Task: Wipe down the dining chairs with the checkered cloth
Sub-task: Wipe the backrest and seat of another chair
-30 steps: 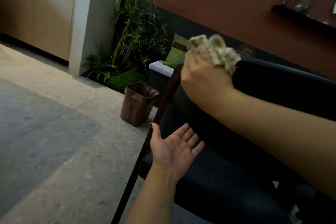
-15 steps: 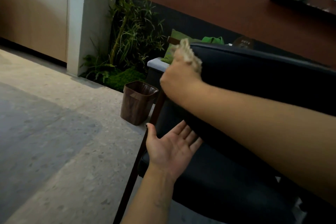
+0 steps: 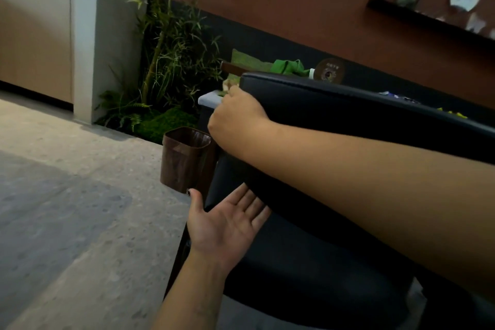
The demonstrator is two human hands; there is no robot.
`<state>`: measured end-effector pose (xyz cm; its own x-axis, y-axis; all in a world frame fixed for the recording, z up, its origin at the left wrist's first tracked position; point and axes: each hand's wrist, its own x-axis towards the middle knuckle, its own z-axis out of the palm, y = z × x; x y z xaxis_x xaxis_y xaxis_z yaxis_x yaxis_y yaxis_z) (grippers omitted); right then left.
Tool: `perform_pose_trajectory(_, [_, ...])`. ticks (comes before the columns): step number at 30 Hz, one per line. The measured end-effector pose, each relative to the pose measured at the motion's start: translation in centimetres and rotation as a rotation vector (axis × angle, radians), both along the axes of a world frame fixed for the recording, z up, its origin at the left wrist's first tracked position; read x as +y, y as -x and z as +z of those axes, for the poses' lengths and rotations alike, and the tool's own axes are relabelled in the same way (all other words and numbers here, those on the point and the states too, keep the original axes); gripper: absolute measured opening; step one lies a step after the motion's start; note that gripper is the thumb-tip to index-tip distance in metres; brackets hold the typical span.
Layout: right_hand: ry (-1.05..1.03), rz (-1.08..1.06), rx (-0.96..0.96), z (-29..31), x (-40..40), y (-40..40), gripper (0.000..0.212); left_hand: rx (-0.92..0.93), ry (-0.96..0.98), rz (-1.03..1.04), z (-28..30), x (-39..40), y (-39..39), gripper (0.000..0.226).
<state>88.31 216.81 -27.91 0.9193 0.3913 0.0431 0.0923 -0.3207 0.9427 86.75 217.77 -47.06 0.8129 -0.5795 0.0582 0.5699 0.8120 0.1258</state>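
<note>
Lots going on around this black padded chair [image 3: 348, 115]. Right behind its left edge there's a brown plastic waste bin [image 3: 184, 158] sitting on the speckled floor [image 3: 67, 195]; it looks lined with a bag, but what's inside, if anything, I can't tell from this angle. Past the bin is a planter patch with bamboo-ish stalks and ferns [image 3: 166, 61] tucked against a grey pillar [image 3: 107, 35]. Beyond the chair's backrest there's a bench with a green cushion [image 3: 246, 60], a bright green bundle of fabric [image 3: 288, 66] and a round dark disc with gold print [image 3: 330, 71]. Up on the red-brown wall a dark shelf [image 3: 417, 17] carries a green vase-like piece and a white round plate, both blurry. Now the hands: the right hand [image 3: 237, 115] is curled at the left end of the backrest, and the right forearm crosses in front of the chair, blocking a good chunk of it. The checkered cloth [image 3: 227, 85] is mostly hidden behind that hand, only a little beige scrap pokes out above the knuckles by the backrest's corner, so the fingers seem wrapped round it but I can't see them properly. The left hand [image 3: 227, 225] hovers palm-up over the seat's left edge, fingers straight and close together, thumb sticking out, holding nothing.
</note>
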Motion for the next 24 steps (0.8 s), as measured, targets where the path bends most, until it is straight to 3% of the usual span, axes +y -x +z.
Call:
perform_pose_trajectory(4, [0.085, 0.101, 0.081, -2.4, -1.5, 0.9, 0.031, -0.014, -0.035, 0.011, -0.8, 0.8, 0.1, 0.107])
perform_pose_trajectory(11, [0.004, 0.259, 0.276, -7.4, -8.1, 8.2, 0.038, 0.067, -0.154, 0.094, -3.1, 4.4, -0.3, 0.100])
perform_pose_trajectory(13, [-0.174, 0.350, 0.281, -9.6, -9.7, 9.9, 0.035, 0.105, -0.267, 0.087, -3.7, 5.2, 0.1, 0.092])
perform_pose_trajectory(15, [-0.485, 0.423, 0.285, -12.6, -11.3, 10.6, 0.031, 0.154, -0.430, 0.101, -4.0, 5.7, 0.3, 0.078])
perform_pose_trajectory(18, [-0.971, 0.321, 0.188, -17.9, -10.6, 10.0, 0.055, 0.172, -0.640, 0.150, -4.0, 6.3, 0.8, 0.052])
perform_pose_trajectory(21, [-1.415, 0.205, 0.186, -22.3, -7.0, 7.7, 0.054, 0.238, -0.768, 0.235, -4.0, 6.3, 1.4, 0.030])
perform_pose_trajectory(24, [-1.433, 0.171, 0.134, -25.8, -3.4, 4.7, 0.055, 0.322, -0.868, 0.355, -4.2, 6.2, 1.7, 0.020])
